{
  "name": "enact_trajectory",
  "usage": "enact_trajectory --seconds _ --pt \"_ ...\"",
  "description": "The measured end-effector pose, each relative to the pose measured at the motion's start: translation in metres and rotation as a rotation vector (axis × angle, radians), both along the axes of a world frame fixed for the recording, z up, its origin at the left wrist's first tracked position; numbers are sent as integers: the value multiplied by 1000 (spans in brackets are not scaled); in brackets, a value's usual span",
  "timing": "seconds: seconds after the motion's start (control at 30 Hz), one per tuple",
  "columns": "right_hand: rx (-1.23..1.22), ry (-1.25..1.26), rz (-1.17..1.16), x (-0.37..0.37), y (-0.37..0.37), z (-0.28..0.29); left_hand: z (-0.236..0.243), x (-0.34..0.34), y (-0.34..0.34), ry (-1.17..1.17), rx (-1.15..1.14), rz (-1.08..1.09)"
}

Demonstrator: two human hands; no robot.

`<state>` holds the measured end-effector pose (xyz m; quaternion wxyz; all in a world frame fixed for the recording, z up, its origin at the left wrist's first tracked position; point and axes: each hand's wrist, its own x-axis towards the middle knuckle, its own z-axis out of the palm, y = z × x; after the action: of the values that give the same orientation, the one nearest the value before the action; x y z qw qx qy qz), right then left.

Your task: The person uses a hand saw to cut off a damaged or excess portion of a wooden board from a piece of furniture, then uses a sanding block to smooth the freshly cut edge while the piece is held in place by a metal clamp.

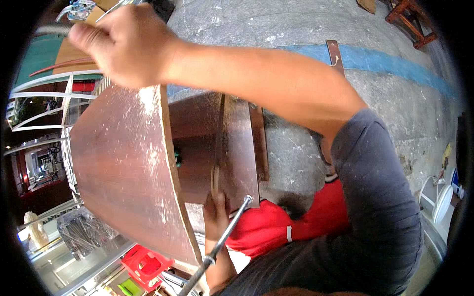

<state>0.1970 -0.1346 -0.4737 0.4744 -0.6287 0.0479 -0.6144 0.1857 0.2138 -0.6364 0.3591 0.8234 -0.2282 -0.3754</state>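
Observation:
My right hand (128, 44) is raised at the upper left, its arm crossing the view from the right. Its fingers are curled closed, but what they hold is hidden; a blurred grey rod (52, 30) juts out beyond the thumb. Below it stands a large brown wooden panel (121, 163) with scuffed pale marks and a rough, chipped edge. Lower down, my left hand (216, 209) closes on the near end of a long narrow brown strip (216, 175). This strip lies over a second dark brown panel (195, 133) beside the first.
A metal rod (227, 232) with a dark collar slants up from the lower edge. White metal frames (64, 103) stand at the left. Below them are a plastic-wrapped bundle (89, 229) and a red plastic stool (145, 266). A wooden stand (412, 22) is at the far right.

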Motion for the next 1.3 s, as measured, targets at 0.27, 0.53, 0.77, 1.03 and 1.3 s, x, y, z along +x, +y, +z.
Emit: enact_trajectory --seconds 0.27,0.53,0.77,1.03,1.3 --pt "86 137 -55 -5 3 -10 -66 20 -8 -291 -84 -143" --pt "96 53 -63 31 13 -9 -54 50 -57 -325 -35 -218" --pt "109 139 -97 5 5 -15 -71 17 0 -265 -258 -148" --pt "97 94 -124 10 -1 -16 -68 22 -27 -249 -175 -182" --pt "121 78 -84 19 14 -10 -78 53 -72 -223 -176 -178"
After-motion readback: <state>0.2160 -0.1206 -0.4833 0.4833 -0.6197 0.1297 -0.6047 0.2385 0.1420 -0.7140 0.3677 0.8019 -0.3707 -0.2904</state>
